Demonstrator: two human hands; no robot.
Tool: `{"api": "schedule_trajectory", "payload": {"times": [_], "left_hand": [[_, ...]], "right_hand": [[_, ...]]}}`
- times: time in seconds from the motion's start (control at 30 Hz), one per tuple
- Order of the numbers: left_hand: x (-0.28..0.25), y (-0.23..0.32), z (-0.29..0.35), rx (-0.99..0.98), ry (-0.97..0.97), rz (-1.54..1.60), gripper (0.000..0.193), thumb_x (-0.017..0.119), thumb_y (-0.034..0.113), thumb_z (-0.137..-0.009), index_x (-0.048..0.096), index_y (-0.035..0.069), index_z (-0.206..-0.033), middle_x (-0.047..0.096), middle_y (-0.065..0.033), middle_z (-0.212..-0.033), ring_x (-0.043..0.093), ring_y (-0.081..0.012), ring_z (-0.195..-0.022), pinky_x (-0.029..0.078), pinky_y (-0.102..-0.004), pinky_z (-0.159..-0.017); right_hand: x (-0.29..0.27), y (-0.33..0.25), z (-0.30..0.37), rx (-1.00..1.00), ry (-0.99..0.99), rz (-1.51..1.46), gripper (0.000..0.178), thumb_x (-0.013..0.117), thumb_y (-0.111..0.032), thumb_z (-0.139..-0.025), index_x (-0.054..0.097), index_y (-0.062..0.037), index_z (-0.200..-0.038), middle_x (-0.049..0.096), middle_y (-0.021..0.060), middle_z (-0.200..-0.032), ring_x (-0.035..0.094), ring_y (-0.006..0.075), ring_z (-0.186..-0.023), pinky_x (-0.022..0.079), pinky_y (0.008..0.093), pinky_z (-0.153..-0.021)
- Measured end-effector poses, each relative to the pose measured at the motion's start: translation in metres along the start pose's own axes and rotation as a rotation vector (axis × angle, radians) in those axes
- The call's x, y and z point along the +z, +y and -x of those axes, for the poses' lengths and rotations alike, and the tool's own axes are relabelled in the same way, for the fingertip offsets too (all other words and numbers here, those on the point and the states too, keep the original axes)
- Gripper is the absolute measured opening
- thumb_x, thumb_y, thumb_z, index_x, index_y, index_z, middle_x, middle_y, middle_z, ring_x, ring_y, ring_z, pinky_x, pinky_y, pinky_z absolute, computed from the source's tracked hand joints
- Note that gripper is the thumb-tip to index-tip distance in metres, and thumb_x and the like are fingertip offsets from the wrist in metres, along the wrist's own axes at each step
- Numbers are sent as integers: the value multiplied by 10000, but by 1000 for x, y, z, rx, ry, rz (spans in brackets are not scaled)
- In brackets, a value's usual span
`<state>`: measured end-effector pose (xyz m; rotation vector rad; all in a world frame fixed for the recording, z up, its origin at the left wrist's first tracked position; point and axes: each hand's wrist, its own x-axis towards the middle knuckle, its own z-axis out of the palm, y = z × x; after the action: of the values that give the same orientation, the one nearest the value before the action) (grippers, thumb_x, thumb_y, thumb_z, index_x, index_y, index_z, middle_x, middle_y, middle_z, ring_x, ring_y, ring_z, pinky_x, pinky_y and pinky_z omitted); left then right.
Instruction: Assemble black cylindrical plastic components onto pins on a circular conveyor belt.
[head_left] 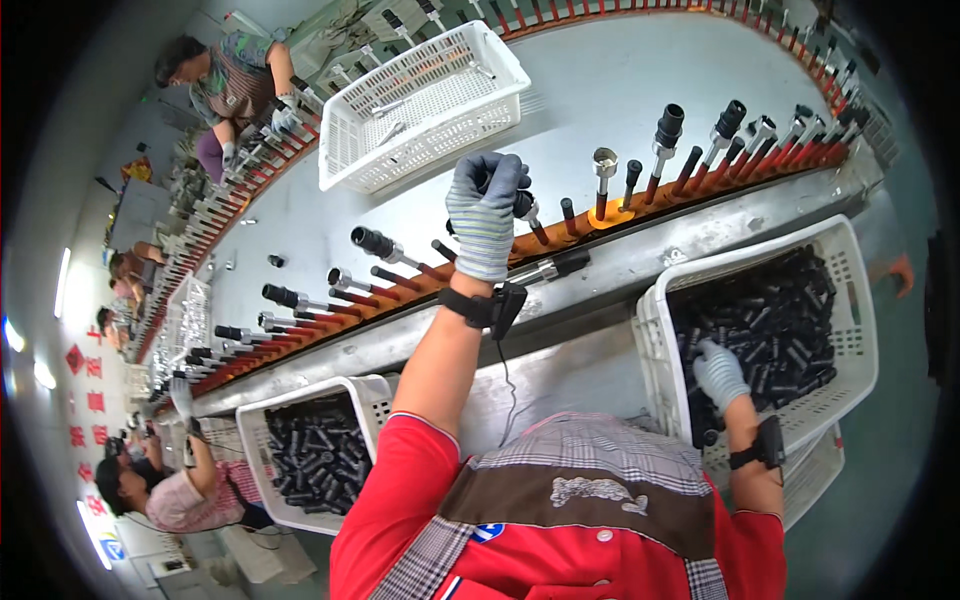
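My left hand (483,215), in a striped glove with dark grey fingers, is raised over the line of red-brown posts (600,207). Its fingers are curled together; what they hold, if anything, is hidden. Right beside it, a black-topped metal fitting (527,208) leans on a post. My right hand (720,375), also gloved, reaches down into a white basket (858,330) of short black ribbed sleeves (790,330). Its fingertips are lost among the sleeves. Along the line, some posts carry metal fittings with black sleeves (669,125), and one holds a bare metal fitting (604,163).
A white basket (345,165) with a few metal pieces stands on the grey table (590,70). Another basket (385,402) of black sleeves is at my left. A metal rail (690,245) edges the line. Co-workers (235,90) work along the left side.
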<state>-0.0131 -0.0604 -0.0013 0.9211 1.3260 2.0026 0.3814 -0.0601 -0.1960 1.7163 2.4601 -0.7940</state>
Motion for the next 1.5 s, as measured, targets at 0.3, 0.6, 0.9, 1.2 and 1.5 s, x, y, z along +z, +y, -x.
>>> {"api": "schedule_trajectory", "payload": {"times": [0.3,0.6,0.9,1.2,1.5], "left_hand": [[-23,-23,17,356,110,-222,169,646,-6,-882,530,70,-979,627,-48,-697,591,-68,-573,465,-209,-479],[-99,-41,-16,462,150,-261,153,607,49,-919,556,156,-1014,586,0,-832,518,-75,-634,466,-226,-544],[-115,-13,-8,489,389,-926,454,663,116,-875,449,-15,-1253,572,-160,-1051,562,-241,-938,484,-374,-839],[83,-31,143,119,-796,-341,621,806,188,-658,546,18,-1196,575,-178,-1103,537,-367,-1104,412,-394,-1007],[154,-53,47,50,-262,-123,147,608,-24,-870,606,47,-998,639,-20,-835,596,-89,-785,484,-233,-679]], "right_hand": [[-14,18,7,48,-122,-9,285,523,-230,-883,664,-36,-1039,664,245,-928,634,401,-908,495,468,-821],[-10,16,6,35,35,-239,286,505,-217,-912,651,12,-1002,642,261,-960,625,399,-946,493,447,-823],[-72,-40,3,231,135,-1222,275,523,-161,-929,644,-117,-1171,663,18,-877,571,58,-683,425,187,-502],[-93,-125,48,225,13,-1833,323,581,-239,-929,613,-17,-1161,634,36,-947,591,82,-829,483,223,-696],[-139,-71,53,112,297,-1291,341,551,-274,-973,585,-26,-1205,654,49,-1010,593,91,-868,480,214,-753]]}}
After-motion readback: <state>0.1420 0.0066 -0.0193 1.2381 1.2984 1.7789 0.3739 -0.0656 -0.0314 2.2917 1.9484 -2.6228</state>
